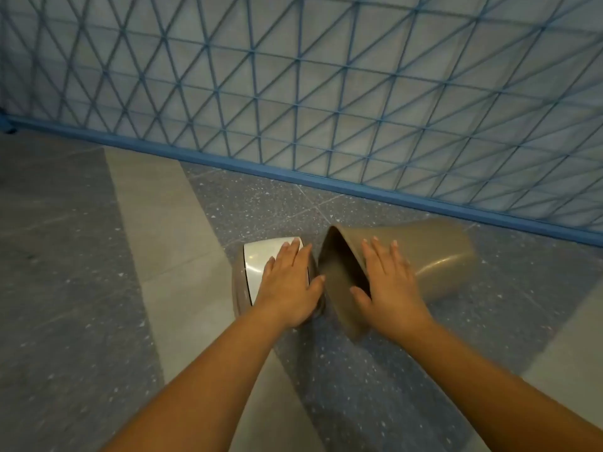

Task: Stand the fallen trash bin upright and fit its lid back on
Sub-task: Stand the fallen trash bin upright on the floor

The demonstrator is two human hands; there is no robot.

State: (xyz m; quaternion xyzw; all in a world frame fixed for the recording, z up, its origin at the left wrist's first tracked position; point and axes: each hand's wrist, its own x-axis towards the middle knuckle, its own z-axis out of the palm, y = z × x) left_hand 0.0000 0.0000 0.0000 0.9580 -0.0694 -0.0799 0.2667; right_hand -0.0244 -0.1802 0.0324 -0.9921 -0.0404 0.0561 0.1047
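Bin [434, 256]: on its side on the floor, centre-right, mouth facing left.
Lid [270, 259]: beside the mouth, centre frame.
Right hand [386, 275]: flat on bin rim, unclenched; grip rim, pivot upward.
Left hand [288, 282]: spread on lid, not clenched.

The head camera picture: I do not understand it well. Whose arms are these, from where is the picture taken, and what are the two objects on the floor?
There is no machine here. A person wears a camera on the head, so you look forward and down along their own two bare arms. On the speckled floor a tan trash bin lies on its side, its open mouth facing left. Its lid, with a white flap, lies beside the mouth, detached. The left hand rests flat on the lid, and the right hand rests flat on the bin near its rim. Neither hand grips anything yet. Behind stands a blue lattice fence.
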